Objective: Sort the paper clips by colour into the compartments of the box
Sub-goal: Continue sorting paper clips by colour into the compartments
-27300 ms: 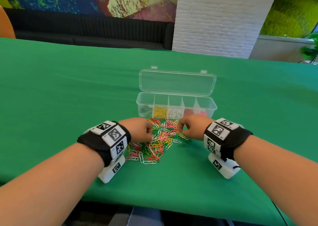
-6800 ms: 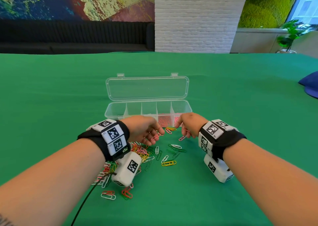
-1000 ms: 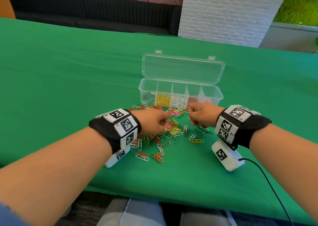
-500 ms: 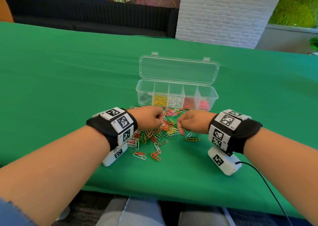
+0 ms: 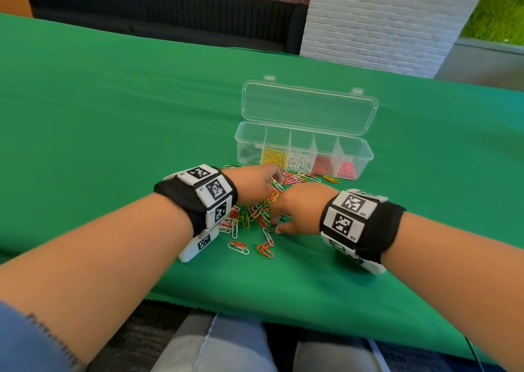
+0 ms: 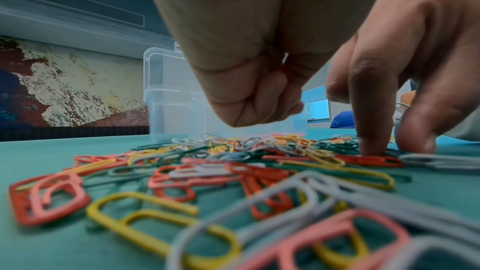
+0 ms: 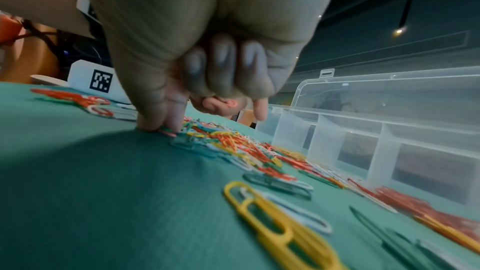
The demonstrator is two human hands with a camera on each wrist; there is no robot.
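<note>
Dozens of mixed red, yellow, green, white and pink wire paper clips heaped on the green-clothed bench right under both hands, just short of the clear plastic five-compartment box for a short reach to each colour's slot, hinged lid thrown back beyond. Left hand curled over the heap's far part, seemingly pinching a pink clip; right hand down at the near edge, thumb and forefinger pressed together on a single clip of uncertain colour, other fingers tucked in. Overlapping neighbours likely to drag along.
</note>
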